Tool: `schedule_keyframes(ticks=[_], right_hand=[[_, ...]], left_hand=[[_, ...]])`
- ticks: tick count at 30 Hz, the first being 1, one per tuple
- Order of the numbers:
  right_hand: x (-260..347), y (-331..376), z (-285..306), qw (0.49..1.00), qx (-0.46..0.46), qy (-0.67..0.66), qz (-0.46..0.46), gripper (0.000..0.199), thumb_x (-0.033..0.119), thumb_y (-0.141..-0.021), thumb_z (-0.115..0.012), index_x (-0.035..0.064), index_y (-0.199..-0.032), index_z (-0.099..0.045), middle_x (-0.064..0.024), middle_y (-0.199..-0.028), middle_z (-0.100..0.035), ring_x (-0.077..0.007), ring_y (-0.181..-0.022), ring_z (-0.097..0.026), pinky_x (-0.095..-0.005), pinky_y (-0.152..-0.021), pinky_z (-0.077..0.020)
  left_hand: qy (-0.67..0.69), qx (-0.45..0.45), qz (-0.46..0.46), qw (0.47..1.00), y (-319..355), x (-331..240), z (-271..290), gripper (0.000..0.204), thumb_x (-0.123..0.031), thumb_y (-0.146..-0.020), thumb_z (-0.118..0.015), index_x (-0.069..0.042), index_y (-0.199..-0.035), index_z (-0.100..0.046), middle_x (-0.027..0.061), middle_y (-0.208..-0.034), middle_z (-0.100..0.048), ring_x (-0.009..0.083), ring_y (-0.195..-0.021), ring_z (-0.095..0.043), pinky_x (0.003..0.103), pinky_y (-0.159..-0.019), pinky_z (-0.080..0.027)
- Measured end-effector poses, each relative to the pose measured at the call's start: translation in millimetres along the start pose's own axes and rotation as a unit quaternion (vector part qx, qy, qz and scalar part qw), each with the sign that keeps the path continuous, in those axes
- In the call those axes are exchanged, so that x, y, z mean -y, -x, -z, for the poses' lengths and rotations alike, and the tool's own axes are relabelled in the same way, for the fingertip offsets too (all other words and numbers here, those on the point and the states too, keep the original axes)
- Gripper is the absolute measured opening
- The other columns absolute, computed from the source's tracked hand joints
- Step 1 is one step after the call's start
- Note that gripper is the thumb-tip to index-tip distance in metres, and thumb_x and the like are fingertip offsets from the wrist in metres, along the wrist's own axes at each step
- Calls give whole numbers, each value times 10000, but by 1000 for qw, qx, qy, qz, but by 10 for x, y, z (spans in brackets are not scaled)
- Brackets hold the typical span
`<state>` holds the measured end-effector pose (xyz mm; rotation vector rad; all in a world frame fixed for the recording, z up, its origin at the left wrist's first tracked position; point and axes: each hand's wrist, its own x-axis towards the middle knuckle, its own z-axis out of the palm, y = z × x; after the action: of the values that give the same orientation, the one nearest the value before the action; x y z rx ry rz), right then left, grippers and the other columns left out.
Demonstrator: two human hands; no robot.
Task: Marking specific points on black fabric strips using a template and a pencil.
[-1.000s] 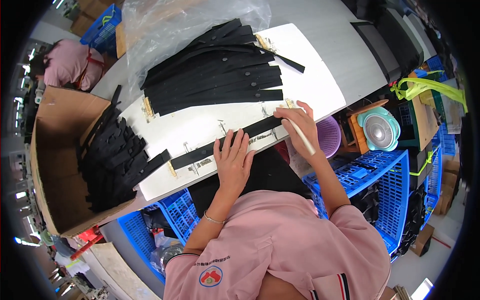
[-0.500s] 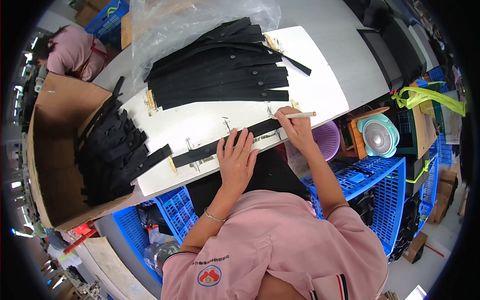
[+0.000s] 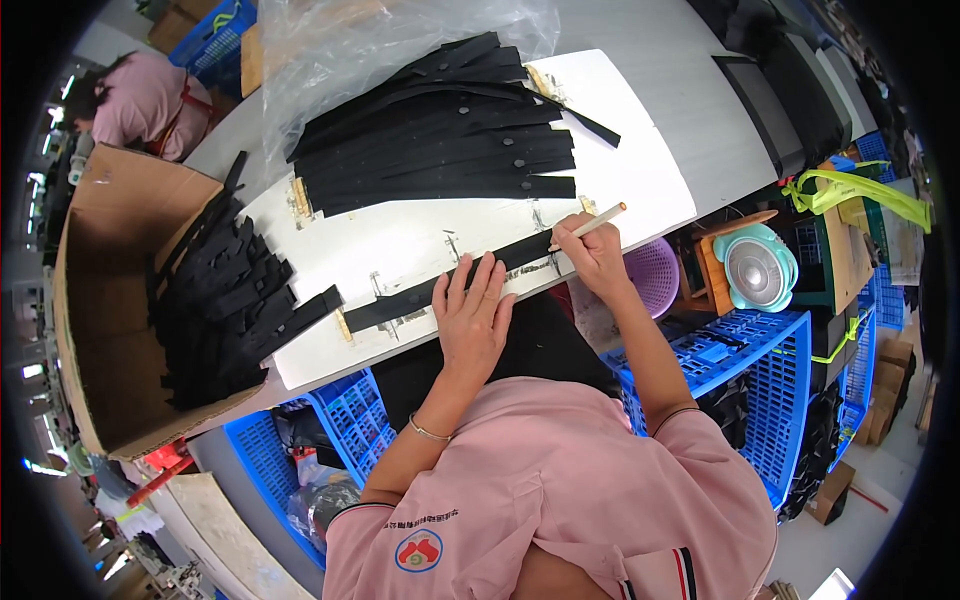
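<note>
A single black fabric strip (image 3: 398, 305) lies along the near edge of a white board (image 3: 640, 150) that carries dark pen-like marks. My left hand (image 3: 470, 318) rests flat on the strip with its fingers stretched out, pressing on its middle. Pinched in my right hand (image 3: 597, 262) is a whitish pencil (image 3: 604, 217) with an orange end. Its tip meets the strip close to the right end and leans up to the right. Farther back on the board, several black strips (image 3: 430, 150) lie fanned in overlapping rows, some with small round dark spots.
At left, an open cardboard box (image 3: 120, 210) lies beside a heap of black strips (image 3: 220, 310). Clear plastic sheeting (image 3: 310, 50) is behind the board. Blue crates (image 3: 790, 400), a purple basket (image 3: 655, 280) and a teal fan (image 3: 762, 270) stand below at right. Another person (image 3: 150, 105) bends at far left.
The pencil has tilted more steeply, its orange end rising up and slightly left. My right hand has shifted a little, while my left hand stays on the strip.
</note>
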<state>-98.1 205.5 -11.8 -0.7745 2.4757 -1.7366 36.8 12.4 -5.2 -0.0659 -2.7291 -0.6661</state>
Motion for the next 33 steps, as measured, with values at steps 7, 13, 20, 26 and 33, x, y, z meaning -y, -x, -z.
schedule_keyframes(ticks=[7,13,20,26,33], right_hand=[[0,-1,6,998,9,30,47,203,104,-969,-629,-34,-829,-681,-91,-752,-685,-182,-704,-644,-318,-657,-494],[51,7,-12,999,-2,-49,-19,223,121,-968,-619,-23,-807,-678,-65,-728,-667,-145,-669,-602,-306,-631,-470],[60,8,13,995,-9,-76,-61,227,106,-973,-612,-36,-812,-685,-68,-717,-673,-138,-674,-653,-290,-643,-511],[261,-4,-171,992,-26,-98,-81,243,133,-1008,-599,-28,-852,-695,-63,-746,-683,-115,-692,-634,-282,-648,-500],[615,-75,-901,997,18,-68,-42,231,179,-1030,-613,-5,-916,-692,-107,-737,-662,-154,-620,-604,-306,-603,-472]], left_hand=[[4,-4,-3,1000,5,7,14,444,-186,-954,-708,-65,-1378,-655,91,-1468,-606,318,-1423,-476,487,-1176,-297],[50,3,21,999,46,52,40,479,-194,-950,-714,-65,-1404,-629,95,-1491,-584,328,-1436,-467,527,-1214,-237],[-35,-9,59,998,310,289,300,516,-240,-936,-737,-48,-1400,-618,98,-1483,-584,309,-1440,-465,612,-1234,-77],[-34,-18,55,998,319,322,286,503,-246,-940,-730,-45,-1390,-627,80,-1473,-592,285,-1432,-473,617,-1234,-56],[-29,-24,58,998,345,326,257,490,-248,-940,-726,-50,-1380,-636,77,-1477,-589,277,-1430,-478,641,-1225,-60]])
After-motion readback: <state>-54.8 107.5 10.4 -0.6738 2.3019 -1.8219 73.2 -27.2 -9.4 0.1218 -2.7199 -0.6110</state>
